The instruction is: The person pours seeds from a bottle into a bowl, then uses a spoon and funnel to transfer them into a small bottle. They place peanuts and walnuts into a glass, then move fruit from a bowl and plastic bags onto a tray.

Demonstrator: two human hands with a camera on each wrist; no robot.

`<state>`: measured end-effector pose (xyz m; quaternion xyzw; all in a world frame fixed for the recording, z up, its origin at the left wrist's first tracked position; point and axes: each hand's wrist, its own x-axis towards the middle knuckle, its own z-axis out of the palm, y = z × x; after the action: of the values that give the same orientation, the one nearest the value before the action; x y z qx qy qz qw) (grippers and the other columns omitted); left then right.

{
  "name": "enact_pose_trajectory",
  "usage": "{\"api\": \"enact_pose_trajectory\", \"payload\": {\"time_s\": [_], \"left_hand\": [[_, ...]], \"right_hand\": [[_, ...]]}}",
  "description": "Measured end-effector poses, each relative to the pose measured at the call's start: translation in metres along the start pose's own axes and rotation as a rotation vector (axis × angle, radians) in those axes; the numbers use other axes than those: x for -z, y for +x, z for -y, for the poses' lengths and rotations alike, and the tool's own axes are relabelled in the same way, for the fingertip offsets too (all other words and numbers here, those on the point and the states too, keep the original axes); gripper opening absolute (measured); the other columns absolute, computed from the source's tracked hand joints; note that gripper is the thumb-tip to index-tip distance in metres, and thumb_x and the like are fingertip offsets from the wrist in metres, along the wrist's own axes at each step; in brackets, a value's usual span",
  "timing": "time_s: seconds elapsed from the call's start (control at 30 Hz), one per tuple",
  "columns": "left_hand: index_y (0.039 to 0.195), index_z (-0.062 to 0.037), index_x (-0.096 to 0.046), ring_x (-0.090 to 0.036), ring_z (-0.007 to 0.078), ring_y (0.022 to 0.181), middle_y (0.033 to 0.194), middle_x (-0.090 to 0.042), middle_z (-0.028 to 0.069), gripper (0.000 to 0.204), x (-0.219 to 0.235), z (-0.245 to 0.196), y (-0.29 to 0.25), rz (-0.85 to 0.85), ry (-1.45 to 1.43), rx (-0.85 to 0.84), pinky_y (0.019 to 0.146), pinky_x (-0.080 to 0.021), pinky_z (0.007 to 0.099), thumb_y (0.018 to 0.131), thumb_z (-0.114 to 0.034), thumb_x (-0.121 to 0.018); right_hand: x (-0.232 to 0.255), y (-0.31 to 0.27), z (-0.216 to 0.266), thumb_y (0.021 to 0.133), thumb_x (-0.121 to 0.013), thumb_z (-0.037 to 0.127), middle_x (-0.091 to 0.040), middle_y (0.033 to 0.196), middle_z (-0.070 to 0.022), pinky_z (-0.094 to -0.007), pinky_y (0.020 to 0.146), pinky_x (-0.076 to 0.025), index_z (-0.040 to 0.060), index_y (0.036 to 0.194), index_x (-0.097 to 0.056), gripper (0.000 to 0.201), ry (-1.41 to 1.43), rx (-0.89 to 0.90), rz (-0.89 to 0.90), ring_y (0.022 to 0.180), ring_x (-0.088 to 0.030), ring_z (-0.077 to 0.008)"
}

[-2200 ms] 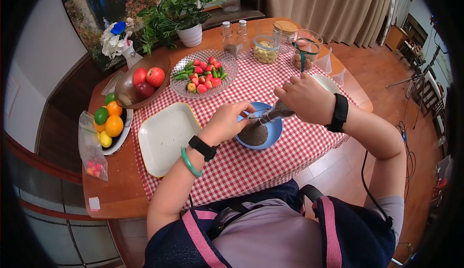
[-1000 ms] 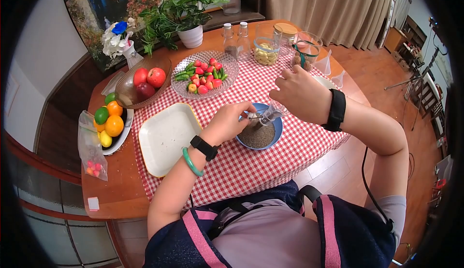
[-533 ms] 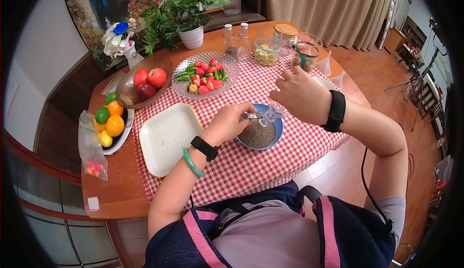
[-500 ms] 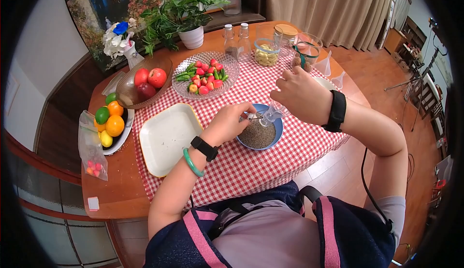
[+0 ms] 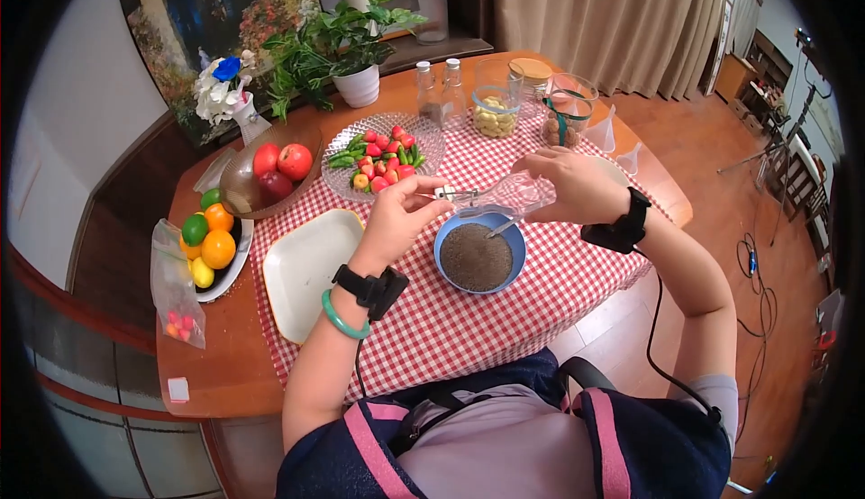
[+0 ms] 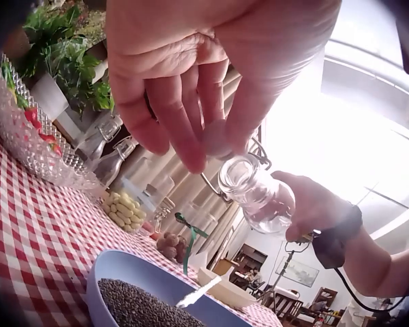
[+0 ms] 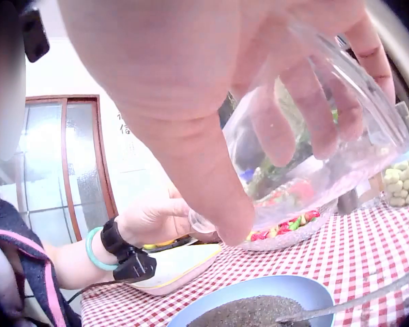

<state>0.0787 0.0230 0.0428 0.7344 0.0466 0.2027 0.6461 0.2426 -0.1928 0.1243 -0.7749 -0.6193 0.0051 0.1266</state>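
My right hand [image 5: 577,188] grips a clear glass swing-top bottle [image 5: 512,196], held sideways above the blue bowl [image 5: 520,254], its mouth toward my left hand. In the right wrist view the fingers and thumb curl round the see-through bottle [image 7: 293,184], with no seeds showing inside. My left hand [image 5: 394,224] pinches the bottle's pale stopper [image 6: 218,138] on its wire clasp, just off the open mouth. Below lies a heap of small dark grey seeds [image 5: 476,260] in the bowl, with a spoon [image 5: 503,227] leaning at its right side.
A white rectangular dish [image 5: 311,274] lies left of the bowl. Behind stand a glass plate [image 5: 338,179] of red and green produce, two stoppered bottles [image 5: 452,94], and glass jars of nuts [image 5: 494,119]. Fruit [image 5: 217,249] and a plastic bag [image 5: 177,292] are at the left.
The bottle has gone from tipped mouth-down, spilling seeds into the bowl, to lifted and roughly level. Its seeds have run out, and both hands have risen.
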Motion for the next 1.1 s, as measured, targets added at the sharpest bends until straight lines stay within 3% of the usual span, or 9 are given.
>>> {"api": "enact_pose_trajectory", "payload": {"time_s": [0.23,0.43,0.6,0.7,0.73,0.83,0.87,1.0,1.1], "left_hand": [[0.109,0.0003,-0.063,-0.063,0.0113,0.082,0.098,-0.067,0.0076,0.026,0.008,-0.017,-0.003,0.059,0.300,-0.078,0.075,-0.050,0.0248,0.084,-0.005,-0.065],[0.117,0.0012,-0.060,-0.061,0.0117,0.094,0.106,-0.064,0.0065,0.032,0.003,-0.023,-0.001,0.107,0.248,-0.035,0.084,-0.048,0.0253,0.085,-0.001,-0.062],[0.123,-0.0010,-0.057,-0.061,0.0125,0.092,0.107,-0.063,0.0083,0.041,-0.010,-0.025,0.004,0.054,0.165,-0.098,0.081,-0.049,0.0255,0.083,-0.002,-0.066],[0.132,-0.0039,-0.049,-0.060,0.0137,0.096,0.114,-0.060,0.0110,0.053,-0.027,-0.036,0.006,-0.044,0.107,-0.180,0.081,-0.049,0.0264,0.082,-0.004,-0.068],[0.135,-0.0044,-0.045,-0.060,0.0144,0.099,0.117,-0.059,0.0120,0.058,-0.030,-0.040,0.006,-0.087,0.083,-0.207,0.081,-0.049,0.0268,0.082,-0.004,-0.069],[0.139,-0.0023,-0.037,-0.055,0.0160,0.110,0.128,-0.051,0.0124,0.060,-0.020,-0.049,0.001,-0.082,0.177,-0.192,0.091,-0.047,0.0281,0.085,0.002,-0.062],[0.136,-0.0042,-0.043,-0.059,0.0151,0.102,0.118,-0.059,0.0118,0.056,-0.011,-0.046,-0.001,-0.112,0.197,-0.224,0.084,-0.048,0.0271,0.084,-0.004,-0.066],[0.126,0.0006,-0.050,-0.060,0.0132,0.098,0.102,-0.065,0.0077,0.039,0.009,-0.043,-0.016,-0.170,0.100,-0.155,0.088,-0.047,0.0257,0.089,-0.003,-0.060],[0.125,0.0016,-0.051,-0.060,0.0130,0.097,0.102,-0.065,0.0086,0.037,0.019,-0.029,-0.023,-0.212,0.052,-0.133,0.088,-0.047,0.0256,0.089,-0.003,-0.059]], "right_hand": [[-0.029,-0.001,-0.024,0.065,-0.080,0.033,-0.064,0.095,-0.0161,-0.0383,0.077,-0.049,0.0077,0.117,-0.057,0.063,0.210,0.054,-0.038,0.089,-0.063,-0.0302],[-0.043,-0.001,-0.031,0.065,-0.080,0.033,-0.063,0.089,-0.0158,-0.0376,0.073,-0.050,0.0039,0.114,-0.057,0.062,0.391,0.040,-0.094,0.083,-0.064,-0.0293],[-0.048,-0.004,-0.023,0.068,-0.075,0.022,-0.062,0.093,-0.0182,-0.0388,0.076,-0.051,0.0027,0.118,-0.047,0.061,0.376,0.014,-0.080,0.085,-0.063,-0.0310],[-0.051,0.002,-0.027,0.071,-0.073,0.016,-0.060,0.107,-0.0176,-0.0388,0.082,-0.051,0.0016,0.120,-0.047,0.057,0.470,0.101,-0.110,0.099,-0.062,-0.0292],[-0.046,0.005,-0.030,0.073,-0.071,0.014,-0.059,0.112,-0.0170,-0.0383,0.083,-0.052,0.0013,0.121,-0.045,0.056,0.483,0.032,-0.051,0.102,-0.061,-0.0275],[-0.043,0.011,-0.059,0.072,-0.071,0.013,-0.061,0.096,-0.0173,-0.0370,0.080,-0.052,0.0026,0.121,-0.044,0.057,0.580,-0.020,-0.247,0.089,-0.062,-0.0267],[-0.029,0.008,-0.061,0.074,-0.070,0.012,-0.061,0.099,-0.0168,-0.0370,0.081,-0.052,0.0017,0.120,-0.043,0.055,0.553,-0.102,-0.280,0.091,-0.062,-0.0250],[-0.016,0.008,-0.135,0.072,-0.075,0.008,-0.060,0.110,-0.0171,-0.0322,0.083,-0.051,-0.0021,0.124,-0.038,0.064,0.722,-0.263,-0.447,0.100,-0.060,-0.0239],[-0.011,0.000,-0.185,0.074,-0.074,0.005,-0.057,0.114,-0.0134,-0.0329,0.086,-0.050,-0.0010,0.125,-0.038,0.063,0.711,-0.413,-0.555,0.102,-0.059,-0.0216]]}}
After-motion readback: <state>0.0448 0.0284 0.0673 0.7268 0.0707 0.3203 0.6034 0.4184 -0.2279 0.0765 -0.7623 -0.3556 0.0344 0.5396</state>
